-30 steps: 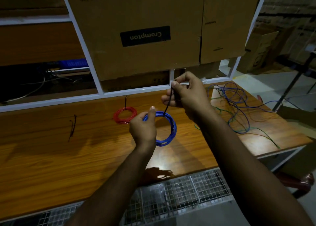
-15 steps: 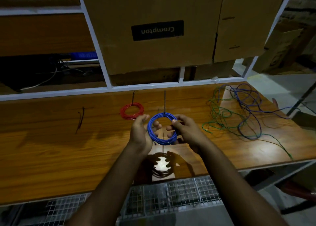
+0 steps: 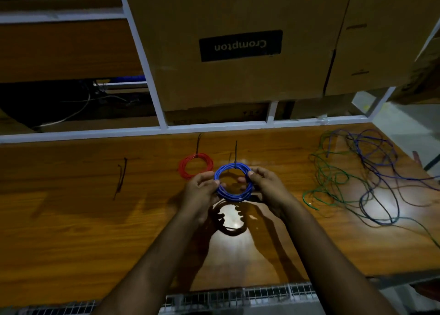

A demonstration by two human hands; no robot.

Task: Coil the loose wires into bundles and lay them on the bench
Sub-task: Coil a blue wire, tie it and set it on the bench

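A blue wire coil (image 3: 232, 195) hangs just above the wooden bench (image 3: 83, 219), tied at its top by a black cable tie whose tail points up. My left hand (image 3: 202, 190) grips the coil's left side and my right hand (image 3: 264, 186) grips its right side. A red wire coil (image 3: 188, 169) with its own black tie lies flat on the bench just behind my left hand. Loose green and blue wires (image 3: 362, 171) sprawl in a tangle on the right part of the bench.
Spare black cable ties (image 3: 122, 176) lie on the bench at the left. A white metal frame (image 3: 214, 125) runs along the bench's back edge, with cardboard boxes (image 3: 238, 45) behind it. A wire-mesh shelf (image 3: 238, 295) sits below the near edge.
My right hand let go of the tie's tail and came down to grip the coil's right side. Both hands now hold the blue coil lower, close to the bench.
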